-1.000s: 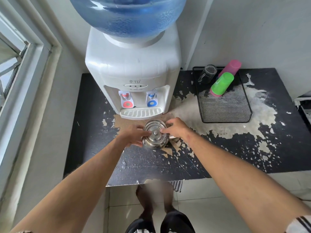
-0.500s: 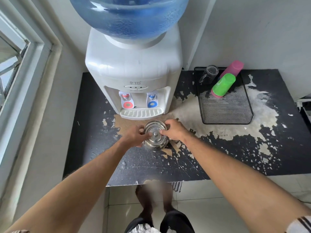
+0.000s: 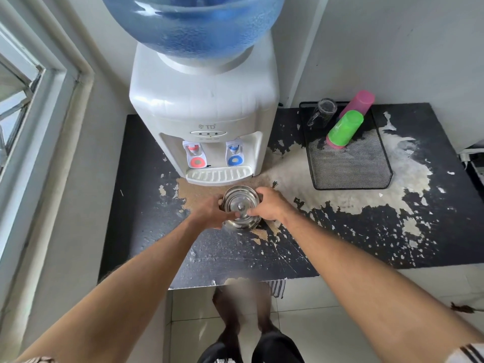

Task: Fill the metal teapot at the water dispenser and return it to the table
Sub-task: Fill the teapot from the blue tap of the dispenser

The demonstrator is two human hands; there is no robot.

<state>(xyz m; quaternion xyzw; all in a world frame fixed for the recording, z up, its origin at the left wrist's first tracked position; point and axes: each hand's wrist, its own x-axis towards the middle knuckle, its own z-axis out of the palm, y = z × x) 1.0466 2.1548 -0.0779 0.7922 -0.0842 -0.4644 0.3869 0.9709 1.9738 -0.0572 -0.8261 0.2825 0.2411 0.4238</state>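
Fingers of my right hand [image 3: 269, 205] curl onto the lid of the metal teapot [image 3: 241, 209], with the thumb beside the small knob at its middle, while my left hand [image 3: 207, 212] wraps the pot's left side to steady it. Both hands are closed on the pot, which sits on the counter [image 3: 146, 205] at the centre of the frame, just in front of the water dispenser [image 3: 204, 111] and its white drip tray [image 3: 218, 175], apart from the tray and not under either tap. As I read it, the lid is on and the pot stands outside the filling bay, so I cannot tell from here whether it holds water; if it is empty, what is left is to lift the lid, bring the pot under the blue tap [image 3: 235, 156] or the red tap [image 3: 195, 157], fill it and set it back. Across the counter the black coating has peeled widely, showing pale board below, most of all toward the right. In the upper right lies a black mesh tray [image 3: 351, 166] carrying a green cup [image 3: 345, 127] stacked on a pink cup [image 3: 360, 100], with a clear glass mug [image 3: 323, 111] beside them. White walls close the corner, a window frame [image 3: 34, 100] runs down the left edge, and pale floor tiles [image 3: 327, 323] show at the bottom.
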